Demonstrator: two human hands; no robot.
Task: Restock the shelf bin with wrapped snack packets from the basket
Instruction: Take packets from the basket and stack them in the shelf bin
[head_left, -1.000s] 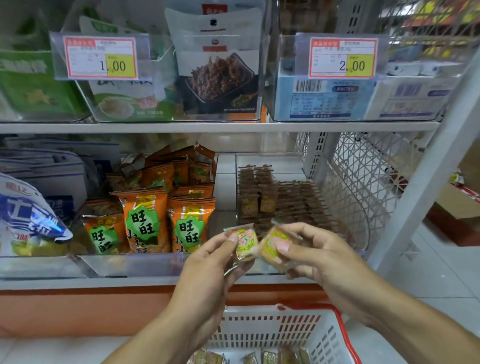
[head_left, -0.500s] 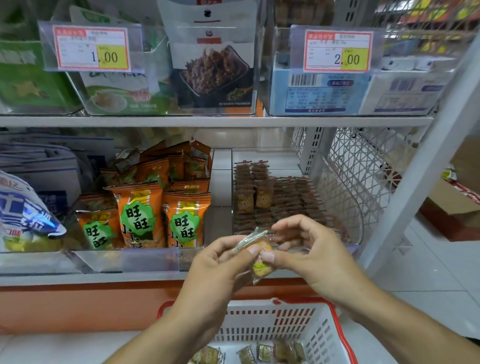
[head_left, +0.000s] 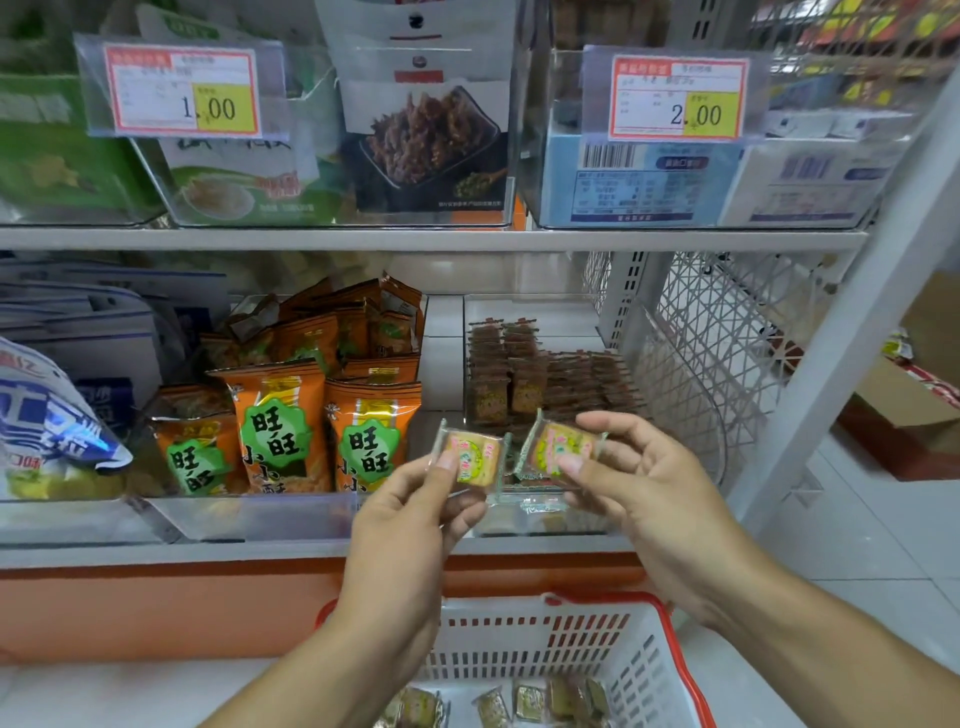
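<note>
Clear-wrapped packets: left hand (head_left: 410, 525) pinches one packet (head_left: 470, 457), right hand (head_left: 652, 499) another (head_left: 561, 449), just apart, near the bin's front edge (head_left: 540, 525).

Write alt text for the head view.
Each hand, left hand and right hand, pinches one wrapped snack packet, left packet and right packet, before a clear shelf bin of brown packets; below, a red-rimmed basket holds more.

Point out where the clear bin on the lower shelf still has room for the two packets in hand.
Free: the bin's bare back, behind the brown packet rows. The front, behind both held packets, is partly hidden, and at least one wrapped packet already lies there. Crowded: the middle, packed with rows. The left hand and right hand each pinch one packet.
</note>
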